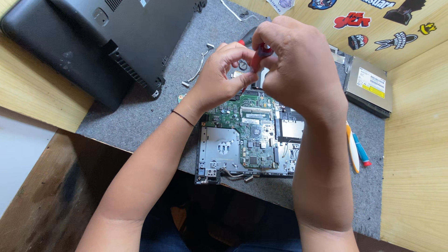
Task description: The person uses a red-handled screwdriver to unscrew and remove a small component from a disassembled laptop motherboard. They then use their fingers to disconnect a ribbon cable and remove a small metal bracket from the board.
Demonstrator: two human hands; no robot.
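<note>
At frame center, the 2 hands meet: right hand [298, 70] grips a red-handled screwdriver [261, 52], left hand [221, 74] pinches its shaft, above the green circuit board [249, 135] on grey mat [135, 116].

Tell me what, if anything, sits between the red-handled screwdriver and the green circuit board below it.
Nothing separate shows. The right hand grips the screwdriver and the left hand pinches its shaft over the circuit board. The hands hide the tip, so contact cannot be told.
</note>
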